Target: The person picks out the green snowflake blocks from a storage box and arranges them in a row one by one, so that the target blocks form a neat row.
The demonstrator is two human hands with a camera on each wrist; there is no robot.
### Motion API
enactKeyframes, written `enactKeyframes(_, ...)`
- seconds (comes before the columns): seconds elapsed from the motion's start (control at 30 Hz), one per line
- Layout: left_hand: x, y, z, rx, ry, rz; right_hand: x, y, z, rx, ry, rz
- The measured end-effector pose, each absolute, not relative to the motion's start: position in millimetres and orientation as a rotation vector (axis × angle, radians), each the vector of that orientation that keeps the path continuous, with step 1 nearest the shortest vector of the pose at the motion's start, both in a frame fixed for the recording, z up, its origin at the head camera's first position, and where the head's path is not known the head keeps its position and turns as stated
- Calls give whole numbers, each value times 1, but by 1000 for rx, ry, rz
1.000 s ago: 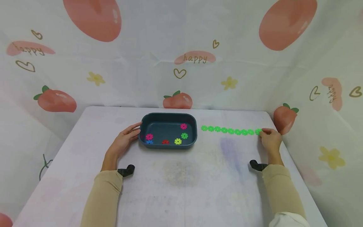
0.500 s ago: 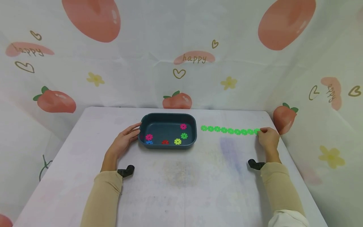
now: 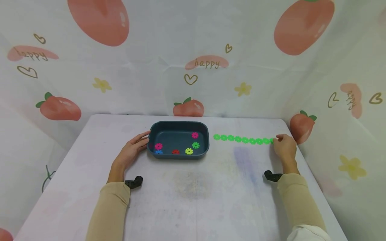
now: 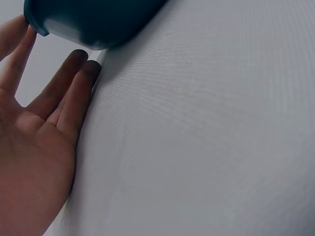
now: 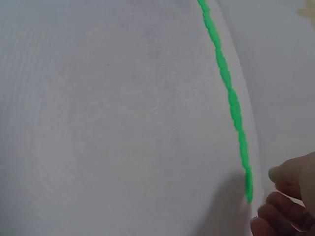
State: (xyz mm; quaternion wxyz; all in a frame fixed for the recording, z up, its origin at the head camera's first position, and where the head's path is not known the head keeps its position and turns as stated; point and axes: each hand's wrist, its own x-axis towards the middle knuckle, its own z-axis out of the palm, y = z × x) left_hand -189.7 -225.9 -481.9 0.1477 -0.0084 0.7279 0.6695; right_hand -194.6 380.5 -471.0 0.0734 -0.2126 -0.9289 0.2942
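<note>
My left hand (image 3: 129,153) rests beside the dark blue tray (image 3: 178,156), fingers extended. Fingertips touch the tray's left rim; in the left wrist view the thumb side meets the rim (image 4: 37,27) and the other fingers lie straight below it. Bright green flower-shaped plastic discs (image 3: 245,140) lie in a row to the right of the tray. At the row's right end is my right hand (image 3: 284,149). In the right wrist view its loosely bent fingers (image 5: 278,211) hover just beside the last green disc (image 5: 249,189), with nothing visible between thumb and fingers.
Inside the tray lie loose flower discs: two pink (image 3: 195,135), one green (image 3: 195,145), one yellow (image 3: 189,151), one red (image 3: 176,152) and one blue (image 3: 158,152). The white table (image 3: 196,201) meets a patterned cloth backdrop (image 3: 144,87) at its far edge.
My right hand has shifted slightly left, bringing the last green disc up against the row, and its fingers have come off the disc. The left hand and tray have stayed put.
</note>
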Motion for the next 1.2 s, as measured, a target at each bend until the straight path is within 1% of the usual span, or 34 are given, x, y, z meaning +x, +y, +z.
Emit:
enactKeyframes(0.2,-189,-226,-483,-18,2087,1931,-195,376,-459,-531,-2788,836)
enactKeyframes(0.4,-189,-226,-485,-17,2080,1941,-196,366,-448,-388,-2933,660)
enactKeyframes(0.6,-189,-227,-486,-14,2079,1944,-197,352,-448,-298,-3071,495)
enactKeyframes(0.77,-189,-228,-485,-16,2084,1940,-197,342,-449,-203,-3032,424)
enactKeyframes(0.97,-190,-228,-485,-17,2083,1938,-201,330,-442,-44,-2975,326)
enactKeyframes(1.2,-192,-228,-486,-23,2084,1934,-203,315,-431,40,-2992,326)
